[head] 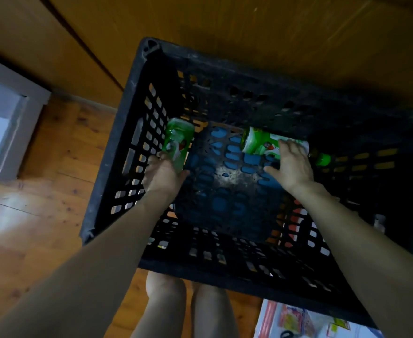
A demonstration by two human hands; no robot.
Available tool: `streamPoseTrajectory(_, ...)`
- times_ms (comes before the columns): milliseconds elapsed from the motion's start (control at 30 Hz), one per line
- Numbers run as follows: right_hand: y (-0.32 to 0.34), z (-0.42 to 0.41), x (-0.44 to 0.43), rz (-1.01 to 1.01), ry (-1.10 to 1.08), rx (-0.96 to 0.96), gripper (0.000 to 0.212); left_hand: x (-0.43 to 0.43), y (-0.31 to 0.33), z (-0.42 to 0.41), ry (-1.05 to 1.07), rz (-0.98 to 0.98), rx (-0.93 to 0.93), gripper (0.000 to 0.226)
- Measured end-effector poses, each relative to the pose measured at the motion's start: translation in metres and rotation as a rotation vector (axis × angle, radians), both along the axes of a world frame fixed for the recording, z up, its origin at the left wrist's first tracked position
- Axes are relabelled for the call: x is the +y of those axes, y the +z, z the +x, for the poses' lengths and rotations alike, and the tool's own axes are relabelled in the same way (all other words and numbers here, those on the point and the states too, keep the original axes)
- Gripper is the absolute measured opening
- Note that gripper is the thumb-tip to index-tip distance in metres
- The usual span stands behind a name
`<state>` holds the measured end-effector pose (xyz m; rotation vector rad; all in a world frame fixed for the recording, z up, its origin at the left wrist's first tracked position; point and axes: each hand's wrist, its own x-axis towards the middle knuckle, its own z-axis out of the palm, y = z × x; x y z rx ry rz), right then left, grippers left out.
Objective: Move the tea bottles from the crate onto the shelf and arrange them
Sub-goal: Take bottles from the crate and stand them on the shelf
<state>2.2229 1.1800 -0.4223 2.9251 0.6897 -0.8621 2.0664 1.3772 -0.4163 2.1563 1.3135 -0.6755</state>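
A black slatted plastic crate [117,152] stands on the wooden floor below me, and both my arms reach down into it. Two green tea bottles remain inside. My left hand [162,176] is closed around the left tea bottle [177,140], which leans against the crate's left wall with its base pointing up. The right tea bottle [261,142] lies on its side on the crate floor, green cap to the right. Over its middle rests my right hand [292,167], fingers spread on the label, thumb out to the left.
A brown wooden cabinet front [249,25] rises just behind the crate. At the far left is a grey door frame [17,113]. My knees [188,303] are below the crate's near rim, and a white printed package [310,320] lies at the lower right.
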Motion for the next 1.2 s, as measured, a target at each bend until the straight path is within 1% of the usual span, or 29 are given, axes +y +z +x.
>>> streamPoseTrajectory(100, -0.003, 0.000, 0.002, -0.032, -0.010, -0.066, 0.075, -0.003, -0.003, 0.001, -0.005, 0.024, -0.069, 0.062)
streamPoseTrajectory(167, -0.006, 0.000, 0.004, -0.049, -0.030, -0.097, 0.078, -0.003, -0.006, 0.004, -0.048, 0.036, -0.047, 0.064)
streamPoseTrajectory(233, -0.009, -0.001, 0.002, -0.047, -0.046, -0.119, 0.076, -0.005, -0.011, 0.006, -0.047, -0.009, -0.019, 0.064)
streamPoseTrajectory(333, -0.015, -0.002, -0.004, -0.026, -0.044, -0.155, 0.070, -0.008, -0.022, 0.008, 0.093, -0.165, -0.106, 0.057)
streamPoseTrajectory(400, -0.020, 0.000, -0.005, -0.013, -0.069, -0.157, 0.068, -0.006, -0.028, 0.009, 0.162, -0.234, -0.172, 0.054)
streamPoseTrajectory(533, -0.031, 0.002, -0.007, 0.012, -0.090, -0.145, 0.065, -0.005, -0.026, 0.011, 0.185, -0.241, -0.251, 0.052)
streamPoseTrajectory(667, -0.030, 0.004, -0.009, -0.063, -0.012, -0.134, 0.063, -0.013, -0.008, 0.020, 0.232, -0.255, -0.327, 0.041)
streamPoseTrajectory(733, -0.024, 0.000, -0.012, -0.067, -0.027, -0.084, 0.062, -0.017, 0.001, 0.022, 0.278, -0.274, -0.344, 0.042)
streamPoseTrajectory(767, -0.021, -0.004, -0.015, -0.042, -0.059, -0.063, 0.061, -0.019, 0.007, 0.021, 0.308, -0.286, -0.355, 0.043)
streamPoseTrajectory(833, -0.013, -0.015, -0.021, 0.081, -0.183, -0.016, 0.058, -0.024, 0.021, 0.020, 0.357, -0.305, -0.377, 0.040)
streamPoseTrajectory(900, 0.001, -0.024, -0.025, 0.243, -0.310, 0.047, 0.052, -0.029, 0.039, 0.016, 0.387, -0.336, -0.415, 0.033)
streamPoseTrajectory(967, 0.025, -0.032, -0.027, 0.373, -0.370, 0.066, 0.042, -0.034, 0.062, 0.010, 0.391, -0.375, -0.467, 0.024)
streamPoseTrajectory(1033, 0.059, -0.038, -0.027, 0.497, -0.395, 0.048, 0.032, -0.037, 0.088, 0.006, 0.358, -0.404, -0.524, 0.023)
streamPoseTrajectory(1100, 0.101, -0.044, -0.027, 0.590, -0.435, 0.020, 0.023, -0.041, 0.117, 0.004, 0.324, -0.428, -0.585, 0.028)
streamPoseTrajectory(1133, 0.122, -0.047, -0.028, 0.626, -0.462, 0.008, 0.022, -0.042, 0.132, 0.004, 0.306, -0.442, -0.612, 0.031)
streamPoseTrajectory(1200, 0.166, -0.054, -0.031, 0.677, -0.528, -0.003, 0.025, -0.043, 0.164, 0.006, 0.245, -0.463, -0.669, 0.036)
